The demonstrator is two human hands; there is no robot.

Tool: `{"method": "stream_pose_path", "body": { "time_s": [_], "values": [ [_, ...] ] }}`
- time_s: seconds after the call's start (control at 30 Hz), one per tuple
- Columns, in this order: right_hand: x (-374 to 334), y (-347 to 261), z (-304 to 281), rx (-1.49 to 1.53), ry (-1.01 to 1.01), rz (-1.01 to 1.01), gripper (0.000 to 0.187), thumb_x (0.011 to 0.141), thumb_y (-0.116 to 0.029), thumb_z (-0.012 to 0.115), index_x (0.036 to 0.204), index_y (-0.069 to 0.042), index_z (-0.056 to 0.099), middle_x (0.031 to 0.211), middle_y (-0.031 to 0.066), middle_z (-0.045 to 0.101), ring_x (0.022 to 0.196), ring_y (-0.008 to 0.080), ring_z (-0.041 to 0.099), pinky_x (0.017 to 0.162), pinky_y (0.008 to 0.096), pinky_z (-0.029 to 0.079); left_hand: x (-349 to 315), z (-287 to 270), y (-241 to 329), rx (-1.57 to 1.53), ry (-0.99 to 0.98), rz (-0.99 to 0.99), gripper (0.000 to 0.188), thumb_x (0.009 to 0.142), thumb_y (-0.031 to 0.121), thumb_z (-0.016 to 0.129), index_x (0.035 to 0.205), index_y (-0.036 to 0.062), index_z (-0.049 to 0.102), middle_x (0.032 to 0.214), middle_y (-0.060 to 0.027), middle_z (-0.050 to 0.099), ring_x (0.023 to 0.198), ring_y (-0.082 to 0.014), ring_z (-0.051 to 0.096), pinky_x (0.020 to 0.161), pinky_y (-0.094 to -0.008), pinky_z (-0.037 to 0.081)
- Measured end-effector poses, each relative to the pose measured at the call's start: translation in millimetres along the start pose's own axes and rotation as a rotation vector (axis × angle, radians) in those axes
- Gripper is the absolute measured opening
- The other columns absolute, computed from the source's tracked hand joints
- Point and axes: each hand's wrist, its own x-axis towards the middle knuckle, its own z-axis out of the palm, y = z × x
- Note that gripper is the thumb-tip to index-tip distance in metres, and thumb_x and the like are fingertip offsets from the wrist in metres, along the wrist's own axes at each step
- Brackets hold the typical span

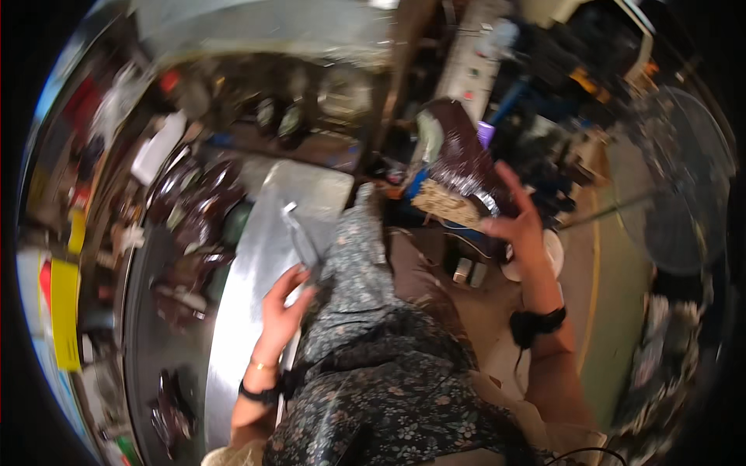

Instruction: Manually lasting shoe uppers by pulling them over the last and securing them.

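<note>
On my right, a glossy dark brown shoe upper sits with its pale tan underside toward me. My right hand is beside its near end, fingers and thumb spread; blur hides whether it touches. To the left, a thin two-armed metal hand tool lies over a shiny metal table, its bright head pointing away from me. My left hand is at the tool's near end, with fingers curled and a gap between thumb and forefinger. Its fingertips are close to the tool, and contact is unclear.
The metal table runs along my left, beside a dark surface bearing several glossy brown shoe pieces. A round fan-like guard stands at right. A machine spans the far side. A yellow panel is far left.
</note>
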Motion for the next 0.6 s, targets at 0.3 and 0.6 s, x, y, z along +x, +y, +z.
{"method": "stream_pose_path", "body": {
  "time_s": [0.3,0.6],
  "values": [
    [80,-40,-245,-1.325,0.698,-0.191,0.083,0.060,-0.015,0.077,0.138,-0.021,0.052,0.142,0.0228,0.045,0.113,0.0380,0.059,0.096,0.0397,0.048,-51,-15,-49,-0.414,0.438,-0.337,0.021,0.094,0.007,0.061,0.113,-0.0030,0.059,0.101,-0.0084,0.067,0.089,-0.0131,0.062,0.087,-0.0256,0.050],
    [107,-51,-268,-1.425,0.368,0.021,0.084,0.063,-0.024,0.078,0.141,-0.022,0.048,0.145,0.0228,0.041,0.116,0.0386,0.057,0.096,0.0404,0.048,-29,-28,-49,-0.400,0.424,-0.193,0.021,0.094,0.006,0.061,0.113,-0.0020,0.060,0.104,-0.0084,0.066,0.092,-0.0141,0.062,0.088,-0.0268,0.049]
  ]
}}
